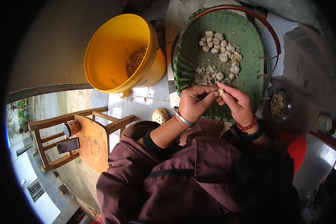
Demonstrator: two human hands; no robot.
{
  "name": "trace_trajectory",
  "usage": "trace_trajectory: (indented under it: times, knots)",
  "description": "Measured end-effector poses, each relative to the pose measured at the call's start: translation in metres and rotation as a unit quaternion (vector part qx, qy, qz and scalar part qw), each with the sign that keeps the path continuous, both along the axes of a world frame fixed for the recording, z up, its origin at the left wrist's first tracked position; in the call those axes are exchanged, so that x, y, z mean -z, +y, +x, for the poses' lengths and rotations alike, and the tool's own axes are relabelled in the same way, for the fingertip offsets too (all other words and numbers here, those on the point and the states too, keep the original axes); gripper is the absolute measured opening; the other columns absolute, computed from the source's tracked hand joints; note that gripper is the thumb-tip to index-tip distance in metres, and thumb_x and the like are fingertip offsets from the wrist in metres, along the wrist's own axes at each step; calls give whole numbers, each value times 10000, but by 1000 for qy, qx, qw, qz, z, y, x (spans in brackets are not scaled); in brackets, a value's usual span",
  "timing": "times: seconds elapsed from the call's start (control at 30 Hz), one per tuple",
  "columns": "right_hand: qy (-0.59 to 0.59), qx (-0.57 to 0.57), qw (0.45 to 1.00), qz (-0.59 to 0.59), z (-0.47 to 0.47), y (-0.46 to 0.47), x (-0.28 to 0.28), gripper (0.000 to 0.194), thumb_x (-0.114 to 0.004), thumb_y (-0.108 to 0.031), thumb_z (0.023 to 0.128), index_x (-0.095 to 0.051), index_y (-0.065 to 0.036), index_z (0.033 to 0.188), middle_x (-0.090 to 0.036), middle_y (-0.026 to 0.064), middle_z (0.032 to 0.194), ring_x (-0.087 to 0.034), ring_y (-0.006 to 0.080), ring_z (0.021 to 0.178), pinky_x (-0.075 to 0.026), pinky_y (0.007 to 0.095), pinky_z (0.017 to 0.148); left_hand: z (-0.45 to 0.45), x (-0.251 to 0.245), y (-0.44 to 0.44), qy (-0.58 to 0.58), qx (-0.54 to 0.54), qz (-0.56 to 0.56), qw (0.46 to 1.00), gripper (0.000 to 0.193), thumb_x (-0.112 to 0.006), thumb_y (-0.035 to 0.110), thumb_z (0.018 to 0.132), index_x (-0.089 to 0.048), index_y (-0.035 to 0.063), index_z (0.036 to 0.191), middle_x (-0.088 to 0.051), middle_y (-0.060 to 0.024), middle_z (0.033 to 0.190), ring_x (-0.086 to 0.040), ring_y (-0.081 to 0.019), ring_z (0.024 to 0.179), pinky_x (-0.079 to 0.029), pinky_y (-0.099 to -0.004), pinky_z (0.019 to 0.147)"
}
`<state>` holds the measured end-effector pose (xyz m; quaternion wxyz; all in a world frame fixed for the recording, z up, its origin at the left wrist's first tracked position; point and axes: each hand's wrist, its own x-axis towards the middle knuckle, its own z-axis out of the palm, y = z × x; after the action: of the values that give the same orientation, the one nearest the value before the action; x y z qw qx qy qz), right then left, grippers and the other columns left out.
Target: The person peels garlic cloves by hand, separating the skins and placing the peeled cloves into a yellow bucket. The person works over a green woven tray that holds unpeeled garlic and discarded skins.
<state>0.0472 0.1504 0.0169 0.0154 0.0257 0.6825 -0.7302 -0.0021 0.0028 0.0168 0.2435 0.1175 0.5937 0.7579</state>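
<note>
A garlic clove (220, 91) is pinched between the fingertips of both my hands, over the near part of a green woven basket (250, 36). My left hand (198, 99), with a silver bangle at its wrist, grips the clove from the left. My right hand (238, 102), with a red bead bracelet, holds it from the right. Beyond my fingers, whole garlic bulbs (223, 57) lie in the basket, and a heap of papery skins (205, 75) lies at its left side.
A yellow bucket (109, 47) with small brown pieces inside stands left of the basket. At right is a metal bowl (287, 105) of cloves. A wooden chair (91, 140) at lower left bears a phone (68, 145) and a jar (72, 128). A red container (298, 152) is at lower right.
</note>
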Motion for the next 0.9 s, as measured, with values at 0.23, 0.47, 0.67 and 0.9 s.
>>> trace_trajectory:
  times: [0.23, 0.47, 0.67, 0.9]
  knots:
    - [-1, -3, 1000, 15, 1, -1, -2, 297, -496, -26, 818, -499, -15, 1114, -560, 49, 909, -550, 77, 732, -464, 189, 638, 1, 0, -2, -15, 12, -12, 1000, 156, -548, 11, 783, -579, -61, 918, -614, -82, 782, -572, -97, 713, -462, -209, 661]
    - [21, -10, 999, 47, 1, -3, 1, 354, -522, 66, 754, -513, -15, 1099, -544, 38, 905, -535, 62, 708, -449, 175, 616, 1, 1, -5, 20, 24, -60, 998, 160, -549, 11, 780, -587, -55, 920, -614, -70, 809, -557, -83, 721, -447, -198, 668]
    - [24, -11, 997, 69, 0, -4, 1, 332, -517, 56, 760, -520, -7, 1085, -553, 47, 883, -541, 65, 675, -452, 181, 599, 2, 5, -6, 31, -1, -92, 995, 98, -554, 14, 775, -594, -48, 840, -605, -51, 755, -551, -76, 687, -448, -195, 635]
    - [-30, -7, 999, 11, 1, -6, 0, 314, -477, 2, 810, -481, 0, 1124, -566, 57, 884, -549, 73, 671, -459, 190, 601, 2, 3, -4, -24, -10, -75, 997, 53, -554, 15, 773, -564, -29, 801, -588, -29, 738, -532, -58, 670, -441, -186, 620]
